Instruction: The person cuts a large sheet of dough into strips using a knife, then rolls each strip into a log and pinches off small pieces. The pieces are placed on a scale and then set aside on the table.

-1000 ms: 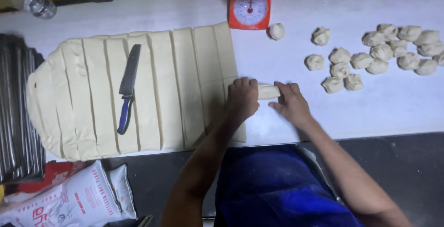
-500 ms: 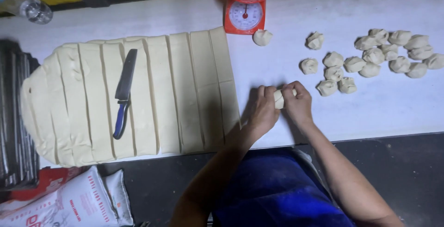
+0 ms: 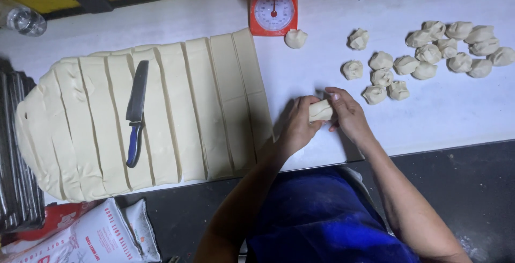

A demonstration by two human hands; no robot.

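Pale dough, a short rolled piece (image 3: 321, 110), sits between both hands just above the white worktop (image 3: 461, 118), right of centre and near the front edge. Left hand (image 3: 298, 126) closed around the left end of the dough piece, fingers curled over its top. Right hand (image 3: 346, 114) gripping the right end, fingertips pressed on it, thumb side toward the far edge. Both forearms come up from the near side; blue apron (image 3: 322, 220) below them. Immediately left of the left hand: large rolled dough sheet (image 3: 177, 113), cut into long strips running near to far, the rightmost strip just beside the left hand. Knife (image 3: 135, 113) with steel blade and blue handle lies flat on the sheet, well left of the hands, blade pointing far. Right and far of the right hand: cluster of folded dough portions (image 3: 429, 59), spread toward the right edge, the nearest ones close to the right fingertips. One separate dough ball (image 3: 295, 38) rests against the base of a red kitchen scale (image 3: 273, 11) at the far edge, above the hands. Clear plastic bottle (image 3: 24, 20) far left corner. Stack of dark metal trays (image 3: 16, 188) at the left edge. Printed flour sack (image 3: 91, 236) on the floor, near left.
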